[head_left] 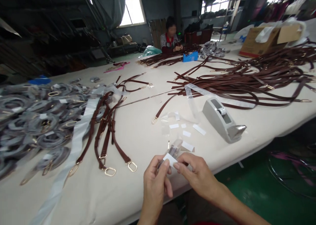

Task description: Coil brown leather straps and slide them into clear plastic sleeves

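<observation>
My left hand is closed on a small strap bundle in clear plastic wrap, close to the table's near edge. Across the bundle lies a white label, with my left thumb pressed on it. The fingertips of my right hand pinch the label's right end. Just beyond my hands, several loose white labels are scattered on the table. A grey tape dispenser stands to their right. Part of the bundle is hidden behind my fingers.
Many wrapped strap coils are heaped at the left. Brown leather straps with metal clasps lie beside them, and a larger pile of straps spreads at the right. A co-worker sits across the table near a blue tape dispenser. A cardboard box stands far right.
</observation>
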`<action>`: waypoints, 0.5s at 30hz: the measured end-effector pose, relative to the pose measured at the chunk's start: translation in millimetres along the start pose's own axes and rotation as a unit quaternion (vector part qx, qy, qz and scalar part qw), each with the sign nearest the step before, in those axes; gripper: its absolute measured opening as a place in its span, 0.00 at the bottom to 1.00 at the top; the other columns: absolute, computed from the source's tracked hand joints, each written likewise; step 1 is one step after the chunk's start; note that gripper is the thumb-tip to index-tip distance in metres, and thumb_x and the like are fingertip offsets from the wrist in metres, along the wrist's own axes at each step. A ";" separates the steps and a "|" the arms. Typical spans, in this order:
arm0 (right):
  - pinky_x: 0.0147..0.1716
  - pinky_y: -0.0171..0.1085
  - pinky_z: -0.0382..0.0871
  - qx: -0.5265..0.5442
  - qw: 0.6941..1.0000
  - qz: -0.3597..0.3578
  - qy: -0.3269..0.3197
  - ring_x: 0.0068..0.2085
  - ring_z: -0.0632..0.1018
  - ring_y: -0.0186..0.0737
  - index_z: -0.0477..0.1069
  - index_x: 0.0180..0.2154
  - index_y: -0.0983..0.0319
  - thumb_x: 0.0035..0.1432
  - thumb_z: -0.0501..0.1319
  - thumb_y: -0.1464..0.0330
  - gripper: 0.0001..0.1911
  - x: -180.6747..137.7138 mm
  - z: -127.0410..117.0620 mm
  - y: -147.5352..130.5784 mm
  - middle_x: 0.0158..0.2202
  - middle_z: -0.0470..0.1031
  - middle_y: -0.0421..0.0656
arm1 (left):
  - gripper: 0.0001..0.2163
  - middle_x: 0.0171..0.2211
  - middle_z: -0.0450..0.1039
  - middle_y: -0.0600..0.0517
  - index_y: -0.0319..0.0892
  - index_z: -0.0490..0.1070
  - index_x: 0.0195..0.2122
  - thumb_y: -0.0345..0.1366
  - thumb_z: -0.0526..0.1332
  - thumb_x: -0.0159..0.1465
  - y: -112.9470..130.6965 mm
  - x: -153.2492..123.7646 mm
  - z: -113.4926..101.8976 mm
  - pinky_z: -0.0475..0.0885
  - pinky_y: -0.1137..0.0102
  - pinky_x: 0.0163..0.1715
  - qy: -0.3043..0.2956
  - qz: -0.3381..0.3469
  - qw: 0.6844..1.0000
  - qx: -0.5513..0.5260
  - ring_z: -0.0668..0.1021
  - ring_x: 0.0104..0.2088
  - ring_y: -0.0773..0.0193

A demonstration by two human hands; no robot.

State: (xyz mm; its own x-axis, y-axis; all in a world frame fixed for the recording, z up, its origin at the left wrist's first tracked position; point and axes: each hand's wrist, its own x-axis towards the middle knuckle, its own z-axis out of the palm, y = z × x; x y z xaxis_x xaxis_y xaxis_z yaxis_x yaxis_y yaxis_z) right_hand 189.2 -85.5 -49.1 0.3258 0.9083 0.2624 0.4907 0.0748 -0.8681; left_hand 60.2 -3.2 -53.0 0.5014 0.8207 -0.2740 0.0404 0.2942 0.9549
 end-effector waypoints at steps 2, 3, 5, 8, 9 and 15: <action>0.33 0.38 0.64 -0.104 0.980 -0.167 0.024 0.32 0.73 0.38 0.72 0.33 0.63 0.69 0.50 0.71 0.15 -4.7 5.1 -8.4 0.29 0.74 0.43 | 0.19 0.22 0.66 0.60 0.40 0.68 0.31 0.52 0.68 0.57 -1.6 3.3 4.5 0.48 0.82 0.09 0.036 -0.026 0.998 -0.043 0.63 0.09 0.78; 0.33 0.39 0.64 -0.133 0.958 -0.254 0.026 0.32 0.72 0.39 0.72 0.33 0.63 0.68 0.49 0.73 0.16 -7.8 5.4 -13.4 0.28 0.74 0.44 | 0.20 0.21 0.66 0.60 0.40 0.66 0.29 0.52 0.69 0.56 -1.4 5.6 6.2 0.48 0.83 0.09 0.049 -0.040 0.996 -0.061 0.62 0.09 0.78; 0.31 0.39 0.64 -0.132 0.929 -0.344 0.007 0.30 0.71 0.38 0.73 0.35 0.63 0.67 0.48 0.76 0.15 -11.9 0.2 -19.3 0.26 0.72 0.43 | 0.21 0.22 0.67 0.59 0.39 0.64 0.27 0.51 0.71 0.54 0.3 10.1 8.6 0.48 0.83 0.10 0.061 -0.053 0.993 -0.081 0.61 0.10 0.80; 0.30 0.37 0.65 -0.113 0.962 -0.238 0.065 0.29 0.70 0.38 0.73 0.42 0.63 0.67 0.52 0.76 0.12 -4.7 -19.8 -5.0 0.26 0.70 0.41 | 0.20 0.23 0.68 0.59 0.39 0.67 0.29 0.51 0.71 0.53 2.8 13.6 10.4 0.49 0.83 0.10 0.065 -0.033 0.995 -0.072 0.62 0.10 0.80; 0.31 0.38 0.67 -0.130 0.969 -0.181 0.109 0.31 0.71 0.39 0.73 0.46 0.63 0.68 0.53 0.75 0.12 0.6 -28.0 5.7 0.28 0.71 0.42 | 0.21 0.22 0.68 0.59 0.39 0.68 0.30 0.52 0.71 0.52 2.8 13.7 10.9 0.50 0.82 0.10 0.064 -0.031 0.995 -0.067 0.62 0.10 0.79; 0.48 0.45 0.71 -0.220 0.951 0.016 0.215 0.47 0.76 0.47 0.69 0.55 0.62 0.67 0.56 0.67 0.17 8.7 -91.4 58.3 0.46 0.76 0.49 | 0.25 0.24 0.70 0.58 0.40 0.72 0.34 0.53 0.75 0.46 1.1 13.8 13.7 0.59 0.80 0.12 0.076 -0.044 0.995 -0.042 0.65 0.13 0.75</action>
State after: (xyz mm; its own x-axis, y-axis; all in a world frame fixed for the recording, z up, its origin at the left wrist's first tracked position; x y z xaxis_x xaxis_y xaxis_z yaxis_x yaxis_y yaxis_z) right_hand 294.4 -110.8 -58.9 0.5998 0.6483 0.4690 0.7352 -0.2152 -0.6428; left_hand 79.0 1.8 -54.1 0.3616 0.8527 -0.3770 0.0035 0.4031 0.9151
